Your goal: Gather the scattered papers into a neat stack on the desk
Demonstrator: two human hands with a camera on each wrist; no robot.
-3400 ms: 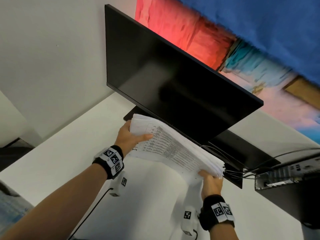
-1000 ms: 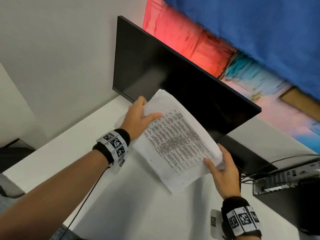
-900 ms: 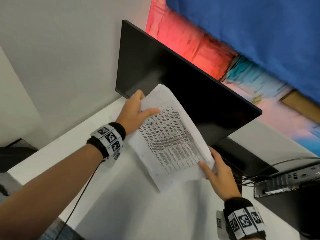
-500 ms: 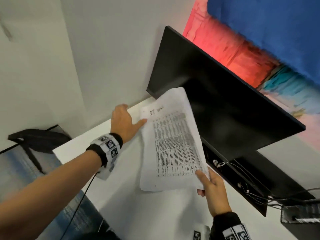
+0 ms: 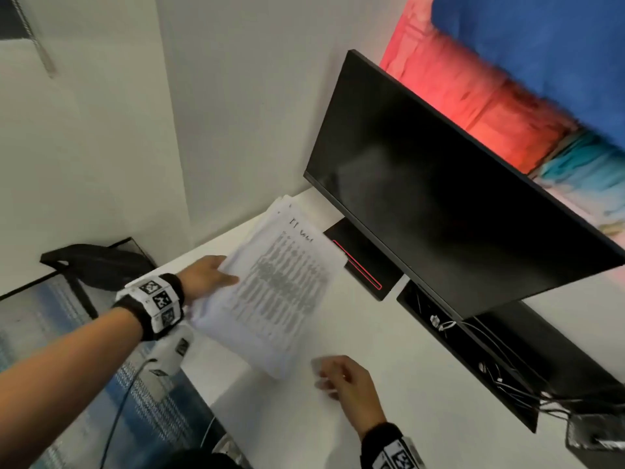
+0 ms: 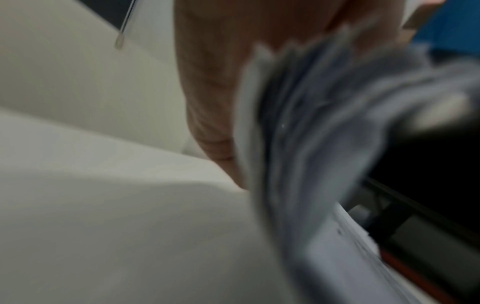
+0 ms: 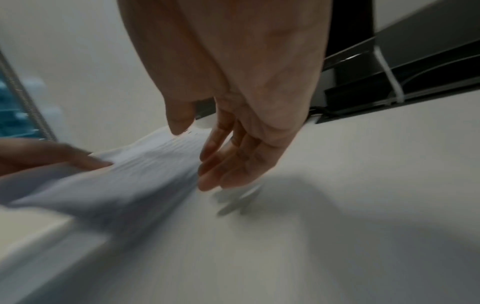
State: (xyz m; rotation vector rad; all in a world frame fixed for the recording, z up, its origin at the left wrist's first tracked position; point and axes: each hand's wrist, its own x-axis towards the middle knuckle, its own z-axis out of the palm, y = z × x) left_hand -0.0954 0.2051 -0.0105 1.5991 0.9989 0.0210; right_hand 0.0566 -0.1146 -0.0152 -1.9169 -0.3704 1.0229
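The stack of papers (image 5: 277,286) lies on the white worktop (image 5: 422,384) just in front of the monitor (image 5: 439,204). The left hand (image 5: 206,279) pinches its near-left edge, thumb on top. The right hand (image 5: 341,377) hangs loosely spread beside the stack's near corner, holding nothing.

Printed text on papers (image 5: 280,286) blurred

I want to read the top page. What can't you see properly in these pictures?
- Printed words on the paper stack: motion blur in the head view, not readable.
- Left hand fingers: hidden under the stack's edge; left wrist view is smeared.
- Right hand fingertips: blurred in both views, but holding nothing.
- Desk near edge: cut off by the frame.
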